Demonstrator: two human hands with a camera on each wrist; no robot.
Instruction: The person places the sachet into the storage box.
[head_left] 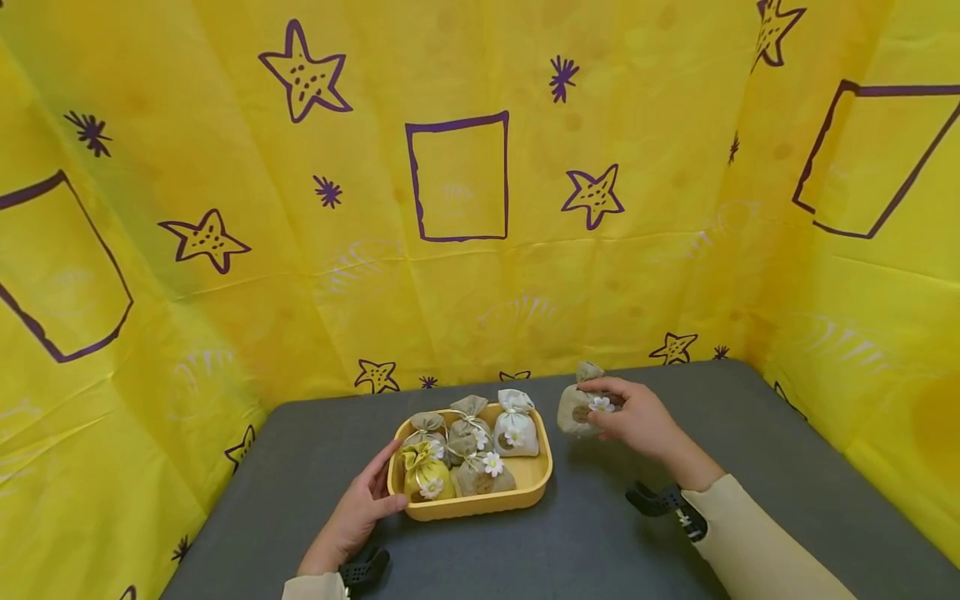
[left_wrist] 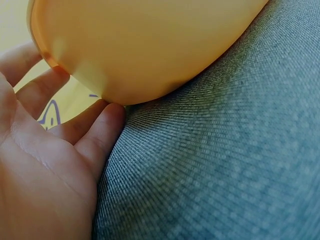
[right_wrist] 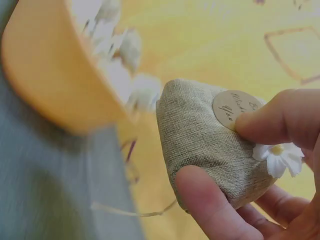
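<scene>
My right hand point(head_left: 637, 417) holds a beige cloth drawstring sachet point(head_left: 573, 411) above the table, right of a yellow tray point(head_left: 517, 500). In the right wrist view, the thumb and fingers grip the sachet point(right_wrist: 200, 135), which bears a round lettered tag point(right_wrist: 232, 107) and a white flower point(right_wrist: 277, 159). At the tray's left end, my left hand point(head_left: 360, 508) holds its outer wall, thumb near the front corner. Inside the tray sit several sachets: a yellow one point(head_left: 423, 468), a white one point(head_left: 517, 425) at the back right, and grey-beige ones point(head_left: 468, 421).
A dark grey cloth-covered table point(head_left: 585, 542) lies under the tray. Yellow printed curtains point(head_left: 465, 317) stand behind it and along both sides. Bare tray floor point(head_left: 528, 473) shows at the tray's front right.
</scene>
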